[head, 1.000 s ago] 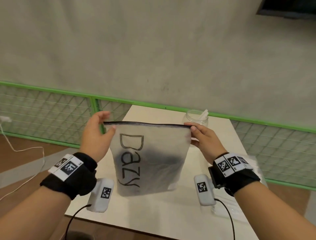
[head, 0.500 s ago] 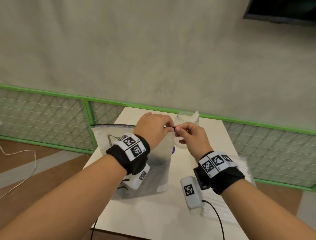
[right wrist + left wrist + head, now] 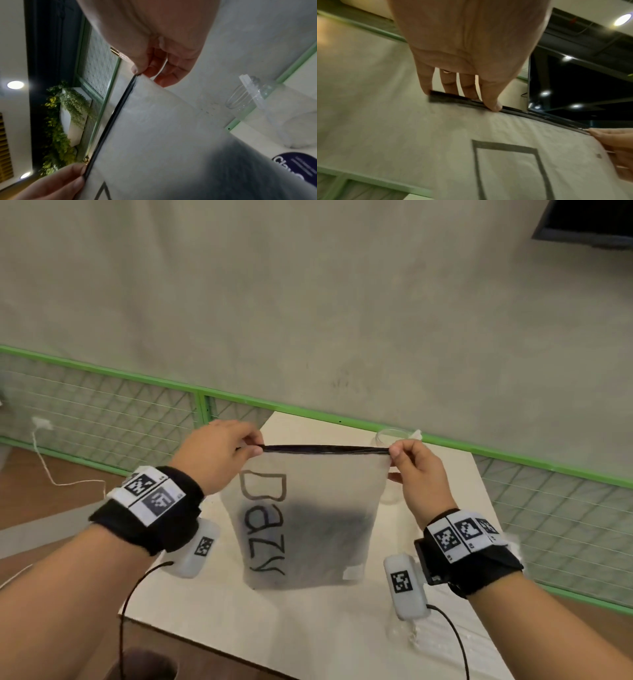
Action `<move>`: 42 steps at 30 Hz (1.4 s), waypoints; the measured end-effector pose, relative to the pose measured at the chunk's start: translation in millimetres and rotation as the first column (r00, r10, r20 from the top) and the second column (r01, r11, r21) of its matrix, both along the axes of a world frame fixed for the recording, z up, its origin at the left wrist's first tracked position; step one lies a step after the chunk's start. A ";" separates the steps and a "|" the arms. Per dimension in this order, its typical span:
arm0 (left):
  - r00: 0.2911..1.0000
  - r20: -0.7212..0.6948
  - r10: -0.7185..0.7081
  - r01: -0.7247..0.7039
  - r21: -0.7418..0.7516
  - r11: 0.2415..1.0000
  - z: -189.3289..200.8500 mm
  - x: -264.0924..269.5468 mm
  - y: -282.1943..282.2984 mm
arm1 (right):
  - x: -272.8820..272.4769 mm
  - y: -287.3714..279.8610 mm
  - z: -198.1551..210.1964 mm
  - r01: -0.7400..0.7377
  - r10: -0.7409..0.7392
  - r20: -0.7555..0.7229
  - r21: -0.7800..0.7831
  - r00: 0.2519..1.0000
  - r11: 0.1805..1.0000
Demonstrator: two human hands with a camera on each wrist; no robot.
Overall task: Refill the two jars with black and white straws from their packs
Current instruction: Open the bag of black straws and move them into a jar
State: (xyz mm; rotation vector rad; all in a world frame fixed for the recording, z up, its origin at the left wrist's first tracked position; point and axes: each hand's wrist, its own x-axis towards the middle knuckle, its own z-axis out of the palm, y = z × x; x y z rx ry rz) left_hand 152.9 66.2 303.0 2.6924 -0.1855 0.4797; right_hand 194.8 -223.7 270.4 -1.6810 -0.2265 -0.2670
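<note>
since half a sec ago my left hand [image 3: 219, 455] has slid back from the right end of the zip [image 3: 325, 449] to the left end, so the pouch [image 3: 308, 518] hangs flat again between both hands over the table [image 3: 301, 628], w/ the printed side facing me.

left hand: thumb and fingers curled, pinching the zip strip at the pouch's top left corner. right hand [image 3: 419, 474]: thumb and forefinger pinching the top right corner, other fingers loosely bent behind the pouch. cannot tell if the zip is open or closed now; both wrist views show the two black rails lying close together.

pouch is frosted soft plastic, limp, prob light. a dark mass shows thru the lower half, which i take for the black straws. film looks slick, so i'd grip on the stiffer zip strip, not the face. to get in, pinch each lip near mid-zip and pull apart; keep the mouth up so the straws don't slide out.

jar [image 3: 394, 436] stands behind the pouch's right corner, clear plastic, light, easy to knock over; sth white leans in it. clear pack [image 3: 445, 642] lies at the near right of the table, below the pouch; i guess it's the white straws, but too blurred to be sure. second jar not seen.
</note>
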 end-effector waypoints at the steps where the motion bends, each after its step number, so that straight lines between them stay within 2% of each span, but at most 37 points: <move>1: 0.999 -0.023 0.028 -0.028 -0.015 0.999 -0.7 -4.0 10.3 | 1.1 -1.9 -0.2 -0.007 0.007 0.003 -0.018 1.000 1.000; 9: 0.995 -0.055 0.085 -0.087 -0.040 0.995 -1.7 -17.0 38.7 | 8.6 -5.6 2.0 0.025 -0.022 0.024 -0.102 0.999 0.994; 18: 0.991 -0.090 0.101 -0.107 -0.066 0.992 5.3 -29.7 53.3 | 1.9 -12.7 2.7 -0.041 0.042 0.004 -0.089 0.999 0.995; 21: 0.990 0.014 0.144 -0.144 0.019 0.989 5.5 -29.6 42.2 | -0.2 -13.5 3.3 -0.032 0.037 0.037 -0.123 0.999 0.992; 23: 0.994 0.083 0.076 -0.081 0.056 0.995 5.7 -33.4 17.2 | -1.8 -14.1 4.4 -0.022 0.032 0.059 -0.157 0.998 0.987; 25: 0.998 0.050 -0.025 0.016 0.178 0.984 2.5 -32.9 -12.6 | -3.6 -14.5 6.3 -0.018 0.031 0.069 -0.195 0.997 0.981; 28: 0.999 0.007 -0.041 0.036 0.338 0.941 -6.4 -21.5 -34.9 | -6.4 -15.5 8.5 0.028 0.004 0.111 -0.287 0.994 0.957; 30: 0.997 0.030 -0.074 0.061 0.320 0.945 -9.4 -15.0 -35.2 | -11.5 -14.5 8.9 0.160 -0.031 0.299 -0.416 0.954 0.895; 31: 0.991 0.046 -0.126 0.107 0.298 0.949 -11.4 -13.4 -35.7 | -16.1 -12.7 9.7 0.241 0.000 0.435 -0.500 0.900 0.832; 32: 0.982 0.055 -0.183 0.161 0.278 0.947 -13.3 -13.5 -36.6 | -20.5 -9.9 8.3 0.302 0.093 0.540 -0.597 0.837 0.744; 33: 0.971 0.065 -0.230 0.206 0.259 0.944 -15.6 -14.9 -37.3 | -25.5 -5.8 5.3 0.342 0.217 0.580 -0.699 0.785 0.629; 35: 0.961 0.077 -0.266 0.242 0.232 0.942 -20.6 -18.4 -39.0 | -28.5 -0.1 -4.6 0.372 0.407 0.505 -0.854 0.761 0.364; 37: 0.959 0.102 -0.266 0.239 0.222 0.945 -28.0 -20.7 -37.7 | -25.5 1.3 -14.6 0.393 0.423 0.438 -0.899 0.794 0.193; 39: 0.956 0.128 -0.262 0.236 0.192 0.953 -33.3 -23.6 -35.0 | -19.0 -3.0 -23.8 0.446 0.384 0.465 -0.883 0.798 0.144; 42: 0.945 0.189 -0.265 0.236 0.166 0.958 -43.1 -28.2 -32.4 | -10.6 -9.1 -33.4 0.529 0.414 0.567 -0.821 0.712 0.215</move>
